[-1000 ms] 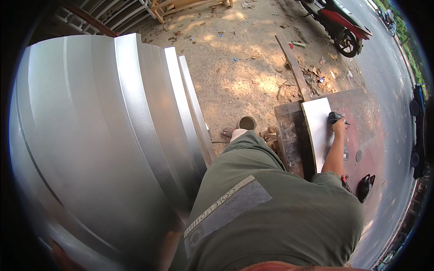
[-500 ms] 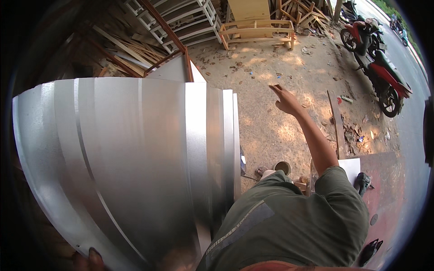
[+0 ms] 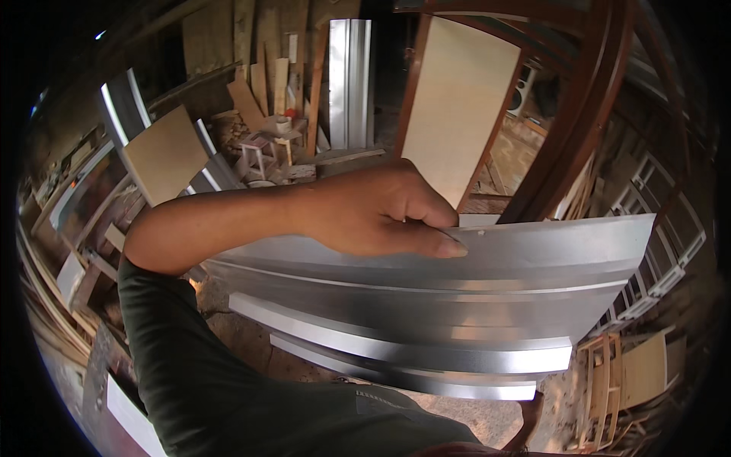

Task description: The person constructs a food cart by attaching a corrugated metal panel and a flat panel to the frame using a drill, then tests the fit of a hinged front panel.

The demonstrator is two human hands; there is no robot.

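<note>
A long folded sheet of silvery metal (image 3: 426,305), with stepped bends along its length, stretches across the middle in front of me. My left hand (image 3: 388,213) is closed over its upper edge, the thumb lying on the near face and the other fingers curled behind. My right hand (image 3: 531,411) shows only in part at the sheet's lower right corner, against the lowest fold. Its fingers are hidden there. My left arm is bent and raised, elbow out to the left.
A brown wooden frame (image 3: 582,114) rises just beyond the sheet, beside a pale panel (image 3: 457,107). White slatted frames (image 3: 659,236) and a wooden rack (image 3: 605,388) are at the right. Another metal piece (image 3: 350,84) stands at the back. Boards and a small stool (image 3: 259,156) lie leftward.
My view has swung left from the yard and road to the workshop interior. My right hand, stretched out away from the sheet before, is now at its lower corner. My left hand still holds an edge.
</note>
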